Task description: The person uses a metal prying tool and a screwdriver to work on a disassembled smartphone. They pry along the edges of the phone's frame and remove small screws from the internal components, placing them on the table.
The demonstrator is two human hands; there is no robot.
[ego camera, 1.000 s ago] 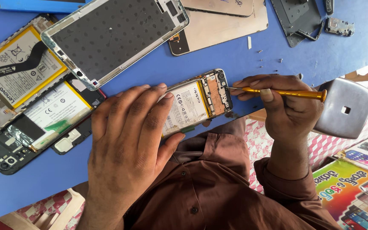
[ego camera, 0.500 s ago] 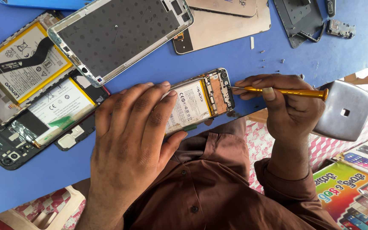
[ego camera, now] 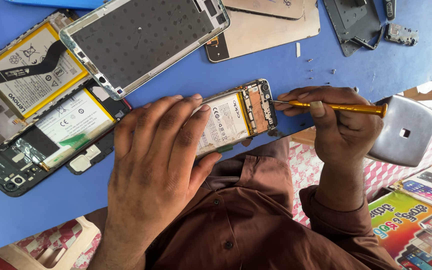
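Your left hand (ego camera: 158, 165) lies flat, fingers spread, pinning the opened phone (ego camera: 236, 116) at the blue table's (ego camera: 286, 60) near edge. Its glossy white battery and copper-toned board show, long axis running 8 to 2 o'clock. Your right hand (ego camera: 338, 125) pinches a slim golden screwdriver (ego camera: 336, 106), tip pointing toward 9 o'clock onto the board.

left hand (ego camera: 156, 165): flat on opened phone (ego camera: 236, 117), pinning it to blue table (ego camera: 276, 65) | right hand (ego camera: 338, 125): holds yellow screwdriver (ego camera: 336, 106), tip at phone's circuit board | nearby: loose screws (ego camera: 321, 70), dismantled phones (ego camera: 41, 125), grey metal block (ego camera: 406, 132)
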